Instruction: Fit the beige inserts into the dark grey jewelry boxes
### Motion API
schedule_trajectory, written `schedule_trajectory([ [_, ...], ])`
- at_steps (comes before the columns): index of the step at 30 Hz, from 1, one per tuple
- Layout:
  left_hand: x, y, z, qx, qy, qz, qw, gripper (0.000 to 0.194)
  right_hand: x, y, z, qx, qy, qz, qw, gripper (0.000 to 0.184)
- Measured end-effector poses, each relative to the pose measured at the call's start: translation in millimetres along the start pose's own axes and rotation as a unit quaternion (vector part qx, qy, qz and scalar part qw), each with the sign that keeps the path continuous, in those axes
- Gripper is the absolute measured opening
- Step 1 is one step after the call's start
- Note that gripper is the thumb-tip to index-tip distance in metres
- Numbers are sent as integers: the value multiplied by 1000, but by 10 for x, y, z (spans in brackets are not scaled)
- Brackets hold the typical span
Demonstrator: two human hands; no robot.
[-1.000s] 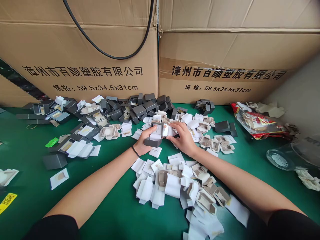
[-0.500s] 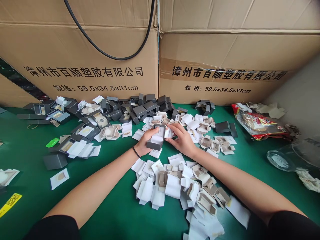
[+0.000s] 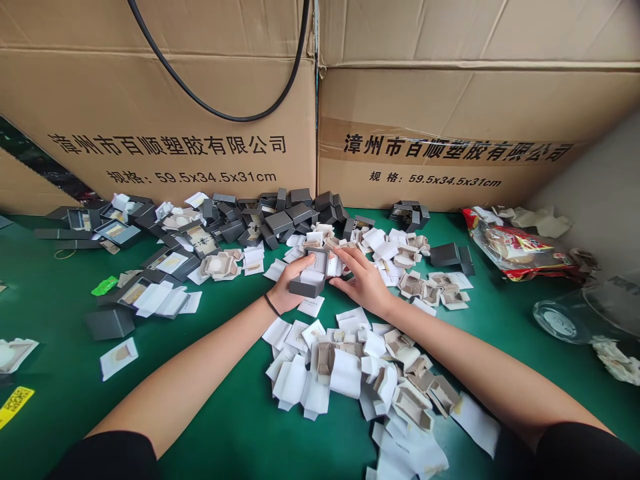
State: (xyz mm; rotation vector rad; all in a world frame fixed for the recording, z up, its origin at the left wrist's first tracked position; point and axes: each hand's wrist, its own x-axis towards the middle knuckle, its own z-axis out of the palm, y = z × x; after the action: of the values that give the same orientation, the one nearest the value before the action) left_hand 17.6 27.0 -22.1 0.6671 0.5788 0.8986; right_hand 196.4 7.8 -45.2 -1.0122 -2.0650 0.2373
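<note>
My left hand is closed around a small dark grey box, thumb along its upper side. The box is tilted, and a white printed lining shows inside it. At the box's right side is my right hand, thumb and fingers apart, fingertips at the box's far right edge. A white piece shows between the right thumb and fingers; whether it is held I cannot tell. A white printed card lies just below the box. Behind both hands spreads a pile of white paper inserts.
Dark grey boxes are heaped along the back against large cartons. More folded inserts lie between my forearms on the green table. To the right are a red food packet and a clear cup.
The grey box has shifted slightly left and tipped a little in my left hand. My right hand has barely moved.
</note>
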Motion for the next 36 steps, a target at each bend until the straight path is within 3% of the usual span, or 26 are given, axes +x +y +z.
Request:
schedule_trajectory([
  [6,7,13,0,-22,10,1,1000,28,8,-15,-4,-8,31,-18,999,51],
  [23,-26,-2,23,42,-8,21,999,25,8,-6,-22,8,3,-8,1000,45],
  [28,-22,-9,25,38,9,10,999,22,17,-59,-18,24,12,36,999,40],
  [33,-12,-5,50,5,1,24,1000,26,59,-141,-52,59,61,105,991,35],
  [36,-2,-18,70,14,20,34,999,27,72,-183,-77,80,82,109,987,33],
])
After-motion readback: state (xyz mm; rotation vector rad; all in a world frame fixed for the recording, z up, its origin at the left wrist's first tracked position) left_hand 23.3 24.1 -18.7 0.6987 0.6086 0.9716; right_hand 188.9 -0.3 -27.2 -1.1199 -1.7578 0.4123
